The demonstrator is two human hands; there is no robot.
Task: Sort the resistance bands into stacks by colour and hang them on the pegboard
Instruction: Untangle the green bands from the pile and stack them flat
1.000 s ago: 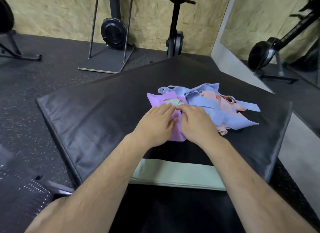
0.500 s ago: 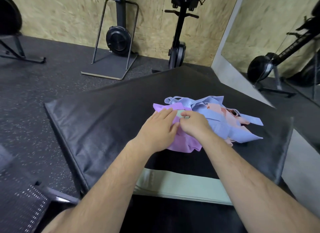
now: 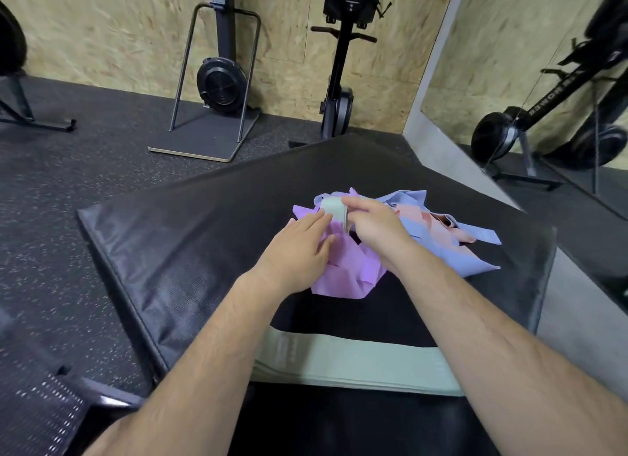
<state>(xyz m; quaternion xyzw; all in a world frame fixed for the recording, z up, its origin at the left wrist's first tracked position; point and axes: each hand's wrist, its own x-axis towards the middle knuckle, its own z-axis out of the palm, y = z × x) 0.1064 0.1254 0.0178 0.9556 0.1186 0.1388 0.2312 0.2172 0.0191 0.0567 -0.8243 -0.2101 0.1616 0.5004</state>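
A tangled heap of resistance bands lies on a black mat (image 3: 190, 252): purple bands (image 3: 343, 272) at its left, blue bands (image 3: 452, 258) and pink bands (image 3: 428, 224) to the right. My right hand (image 3: 377, 231) pinches a pale green band (image 3: 334, 209) and lifts its end out of the heap. My left hand (image 3: 299, 248) rests flat on the purple bands beside it, fingers straight. A flat stack of pale green bands (image 3: 356, 357) lies at the mat's near edge, between my forearms. No pegboard is in view.
Black speckled rubber floor surrounds the mat. An upright rowing machine on a stand (image 3: 217, 82) and a second machine (image 3: 339, 82) stand against the chipboard wall. A mirror (image 3: 543, 82) is at the right. A black mesh object (image 3: 37, 401) sits at bottom left.
My right hand has pulled the pale green band up out of the heap. My left hand stayed pressing on the purple bands. The camera moved nearer and tilted.
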